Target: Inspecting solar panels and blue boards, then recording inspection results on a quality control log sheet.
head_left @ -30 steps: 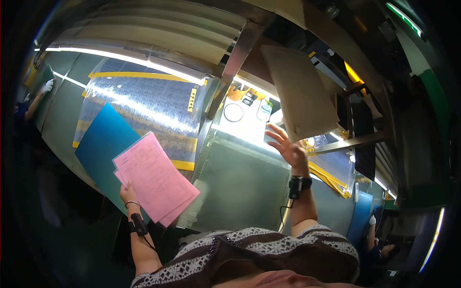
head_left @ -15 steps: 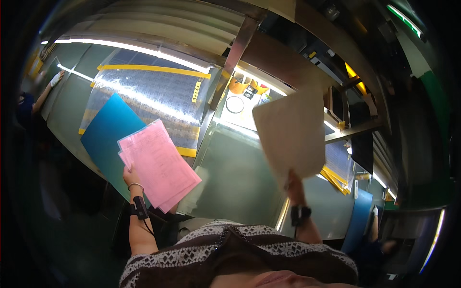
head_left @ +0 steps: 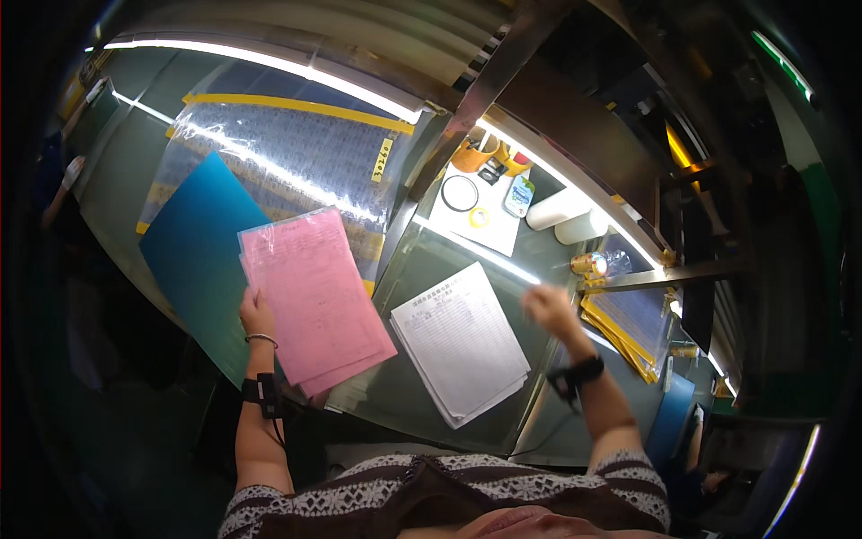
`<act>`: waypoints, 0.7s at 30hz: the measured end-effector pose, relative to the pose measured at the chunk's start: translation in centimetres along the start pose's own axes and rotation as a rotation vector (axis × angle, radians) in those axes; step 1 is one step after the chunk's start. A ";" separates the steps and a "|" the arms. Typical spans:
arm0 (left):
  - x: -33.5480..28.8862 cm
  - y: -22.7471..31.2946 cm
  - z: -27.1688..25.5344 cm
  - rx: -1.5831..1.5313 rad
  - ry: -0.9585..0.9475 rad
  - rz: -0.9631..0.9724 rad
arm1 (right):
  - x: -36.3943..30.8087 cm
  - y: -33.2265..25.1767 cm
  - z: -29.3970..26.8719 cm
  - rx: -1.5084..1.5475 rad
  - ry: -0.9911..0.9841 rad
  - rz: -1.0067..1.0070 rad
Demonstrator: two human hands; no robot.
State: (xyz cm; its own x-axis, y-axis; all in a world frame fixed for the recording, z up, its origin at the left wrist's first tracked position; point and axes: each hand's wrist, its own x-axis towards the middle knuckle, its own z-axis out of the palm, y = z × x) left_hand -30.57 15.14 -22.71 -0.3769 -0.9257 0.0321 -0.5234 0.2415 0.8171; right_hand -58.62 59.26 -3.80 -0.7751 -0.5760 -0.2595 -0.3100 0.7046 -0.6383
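My left hand (head_left: pixel 258 316) grips the left edge of several pink sheets (head_left: pixel 314 296), the top one in a clear sleeve, over a large blue sheet (head_left: pixel 197 242). On the green-grey tabletop (head_left: pixel 426 265) to their right lies a stack of white printed forms (head_left: pixel 462 346), slightly fanned at the lower edge. My right hand (head_left: pixel 554 312) is raised right of the forms, apart from them. Motion blurs its fingers, and no held object shows. Dark straps with small devices circle both wrists.
Behind the pink sheets lies a yellow-taped plastic-covered panel (head_left: pixel 287 153). A lit white shelf surface (head_left: pixel 489 235) holds tape rolls and a blue-and-green packet (head_left: pixel 518 196). White rolls (head_left: pixel 561 211), a can (head_left: pixel 588 264) and a metal post (head_left: pixel 476 103) stand nearby. Other people's hands show at both sides.
The stack in my right hand has gone from being held up to lying on the tabletop, printed side up. My right hand has let go and moved away. My left hand keeps the pink sheets.
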 end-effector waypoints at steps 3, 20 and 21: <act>0.0 0.7 0.1 -0.026 -0.001 0.033 | 12.2 -4.0 0.3 -0.234 0.435 -0.453; -0.5 5.1 1.1 -0.150 -0.140 0.040 | 18.8 -3.9 2.9 0.260 0.951 -0.384; -0.5 5.1 1.9 -0.122 -0.162 0.011 | 17.1 -2.2 3.1 0.454 0.960 -0.316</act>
State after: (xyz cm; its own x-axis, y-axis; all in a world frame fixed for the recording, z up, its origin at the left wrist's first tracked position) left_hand -34.46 17.35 -19.66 -0.5051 -0.8620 -0.0439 -0.4261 0.2048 0.8812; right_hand -69.45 46.58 -9.08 -0.8623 -0.0045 0.5064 -0.4911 0.2519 -0.8339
